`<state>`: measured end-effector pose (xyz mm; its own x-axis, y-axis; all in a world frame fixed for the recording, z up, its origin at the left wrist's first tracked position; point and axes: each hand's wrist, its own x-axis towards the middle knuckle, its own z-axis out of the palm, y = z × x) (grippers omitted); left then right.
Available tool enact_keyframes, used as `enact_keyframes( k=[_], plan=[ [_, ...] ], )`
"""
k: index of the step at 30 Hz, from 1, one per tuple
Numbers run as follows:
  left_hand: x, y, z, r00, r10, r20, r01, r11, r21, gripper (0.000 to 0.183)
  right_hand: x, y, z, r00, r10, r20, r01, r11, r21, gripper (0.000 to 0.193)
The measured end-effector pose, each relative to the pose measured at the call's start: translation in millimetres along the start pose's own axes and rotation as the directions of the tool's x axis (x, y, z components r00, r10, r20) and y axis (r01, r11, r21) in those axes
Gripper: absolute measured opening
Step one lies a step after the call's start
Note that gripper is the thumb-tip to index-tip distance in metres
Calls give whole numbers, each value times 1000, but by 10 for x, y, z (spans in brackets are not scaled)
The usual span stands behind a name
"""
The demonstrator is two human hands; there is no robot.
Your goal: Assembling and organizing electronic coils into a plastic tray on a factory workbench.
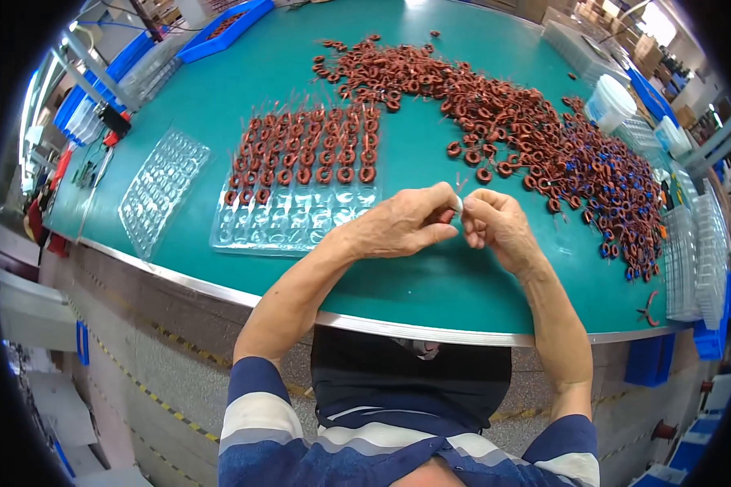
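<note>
In front of me, above the table's near part, my left hand (pixel 409 221) pinches a small red-brown wire-wound ring coil (pixel 447 217), mostly hidden by the fingers. Thin wire leads (pixel 460 182) stick up from it. Against the left fingertips, my right hand (pixel 499 225) is closed in a pinch at the coil; exactly which part it grips is hidden. Left of my hands lies a clear plastic tray (pixel 288 217). Upright coils (pixel 304 154) fill its far rows, leads up, while its near pockets hold none.
A large heap of loose coils (pixel 503 114) spreads across the far right, with blue-marked ones (pixel 617 187) nearer. Another clear tray (pixel 164 191) lies left. White tubs (pixel 611 103), stacked clear trays (pixel 694 256) and red-handled pliers (pixel 648 310) are at right. A blue bin (pixel 226 31) stands far left.
</note>
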<state>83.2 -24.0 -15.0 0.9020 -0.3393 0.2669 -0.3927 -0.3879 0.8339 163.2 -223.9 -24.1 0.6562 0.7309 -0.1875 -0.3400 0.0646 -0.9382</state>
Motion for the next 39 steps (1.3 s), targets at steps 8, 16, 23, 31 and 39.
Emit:
enact_keyframes(
  k=[8, 16, 23, 31, 39],
  plan=[
    [-37, 18, -74, 992, -40, 116, 41, 999, -5, 30, -5, 40, 50, 999, 39, -22, -42, 990, -135, 26],
    [-31, -50, 2, 997, 72, 36, -78, 969, 234, 20, 51, 54, -43, 993, 119, -25, -120, 990, -69, 20],
    [-36, -117, 72, 966, 259, -28, -232, 903, 361, 23, 45, 80, 30, 996, 17, -86, -24, 997, -78, 23],
    [-46, -124, 68, 978, 210, 12, -204, 932, 300, 27, 59, 82, 27, 996, 47, -71, -57, 987, -148, 25],
    [-72, -206, 155, 972, 235, -20, -205, 884, 419, 28, 33, 91, 21, 995, 4, -102, -30, 967, -253, 24]
  ],
)
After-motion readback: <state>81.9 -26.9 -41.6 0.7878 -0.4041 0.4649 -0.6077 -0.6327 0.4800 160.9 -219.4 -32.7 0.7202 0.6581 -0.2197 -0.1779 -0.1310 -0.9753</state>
